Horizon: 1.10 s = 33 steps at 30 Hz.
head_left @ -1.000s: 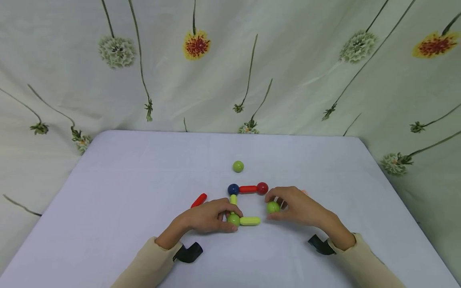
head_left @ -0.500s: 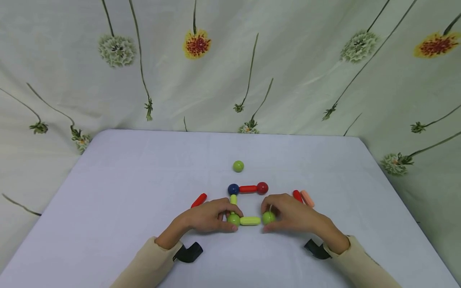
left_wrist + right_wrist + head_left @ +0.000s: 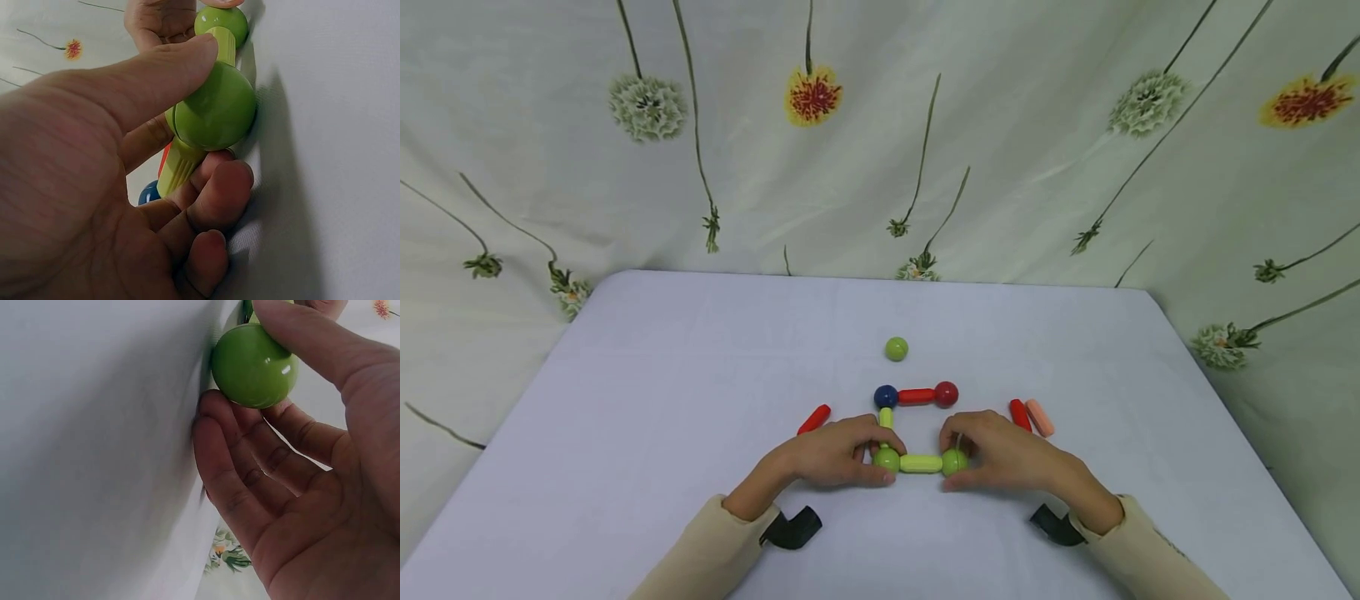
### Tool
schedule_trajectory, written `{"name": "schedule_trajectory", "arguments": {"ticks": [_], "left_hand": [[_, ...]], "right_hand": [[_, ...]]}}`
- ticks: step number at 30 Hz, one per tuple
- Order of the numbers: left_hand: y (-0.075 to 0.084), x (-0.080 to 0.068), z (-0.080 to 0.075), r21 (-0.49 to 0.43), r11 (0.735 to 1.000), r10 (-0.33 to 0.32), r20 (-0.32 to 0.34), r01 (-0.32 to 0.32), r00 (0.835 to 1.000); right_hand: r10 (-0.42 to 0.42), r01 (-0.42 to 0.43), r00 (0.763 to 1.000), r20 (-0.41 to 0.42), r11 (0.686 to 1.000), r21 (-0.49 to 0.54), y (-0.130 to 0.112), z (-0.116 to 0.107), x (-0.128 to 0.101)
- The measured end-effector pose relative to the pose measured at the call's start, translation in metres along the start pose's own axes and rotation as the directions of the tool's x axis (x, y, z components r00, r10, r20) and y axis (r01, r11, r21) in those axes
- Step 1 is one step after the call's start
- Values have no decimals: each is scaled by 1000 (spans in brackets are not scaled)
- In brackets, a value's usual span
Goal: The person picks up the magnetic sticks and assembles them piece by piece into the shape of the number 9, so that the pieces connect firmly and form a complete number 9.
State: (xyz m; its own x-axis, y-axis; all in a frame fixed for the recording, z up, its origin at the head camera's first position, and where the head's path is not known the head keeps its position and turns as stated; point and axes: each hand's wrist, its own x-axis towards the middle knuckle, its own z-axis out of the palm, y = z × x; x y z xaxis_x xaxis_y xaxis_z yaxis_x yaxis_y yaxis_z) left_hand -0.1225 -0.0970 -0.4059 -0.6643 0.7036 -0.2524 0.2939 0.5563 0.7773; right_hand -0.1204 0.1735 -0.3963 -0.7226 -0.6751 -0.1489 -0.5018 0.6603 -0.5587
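Observation:
My left hand [image 3: 846, 452] grips a green ball [image 3: 215, 109] at the near left corner of a chain of balls and rods. From that ball a yellow-green rod [image 3: 921, 463] runs right to a second green ball [image 3: 255, 365], which my right hand [image 3: 1000, 450] holds between thumb and fingers. Another yellow-green rod [image 3: 886, 417] leads away to a dark blue ball [image 3: 886, 396]. Beyond it, a red rod [image 3: 916, 397] joins the blue ball to a red ball [image 3: 946, 393]. The chain lies on the table.
A loose green ball [image 3: 896, 348] sits farther back on the white-covered table [image 3: 700, 350]. One red stick [image 3: 814, 418] lies beside my left hand. Past my right hand lie another red stick [image 3: 1020, 414] and a pink stick [image 3: 1040, 417]. A flowered cloth [image 3: 1000, 150] hangs behind.
My right hand has brought its green ball left and nearer, against the free end of the yellow-green rod. The red and pink sticks at right came into view. My left hand stayed put.

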Motion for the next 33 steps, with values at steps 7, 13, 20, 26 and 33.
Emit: {"name": "schedule_trajectory", "arguments": {"ticks": [7,13,20,26,33], "left_hand": [[0,1,1,-1,1000,-10,-2,10,1000],[0,0,0,-3,1000,-10,-3,10,1000],[1,1,0,-5,1000,-20,0,20,1000],[1,0,0,-6,1000,-23,-1,23,1000],[2,0,0,-22,999,-24,3,24,1000]], "right_hand": [[-4,4,1000,12,1000,-15,0,-6,-5],[1,-1,1000,-13,1000,-16,4,-19,-12],[48,-50,997,-56,998,-23,16,-33,-17],[33,-34,995,-98,999,-7,28,-43,-23],[44,-46,991,-126,999,-7,39,-48,-26]]}}
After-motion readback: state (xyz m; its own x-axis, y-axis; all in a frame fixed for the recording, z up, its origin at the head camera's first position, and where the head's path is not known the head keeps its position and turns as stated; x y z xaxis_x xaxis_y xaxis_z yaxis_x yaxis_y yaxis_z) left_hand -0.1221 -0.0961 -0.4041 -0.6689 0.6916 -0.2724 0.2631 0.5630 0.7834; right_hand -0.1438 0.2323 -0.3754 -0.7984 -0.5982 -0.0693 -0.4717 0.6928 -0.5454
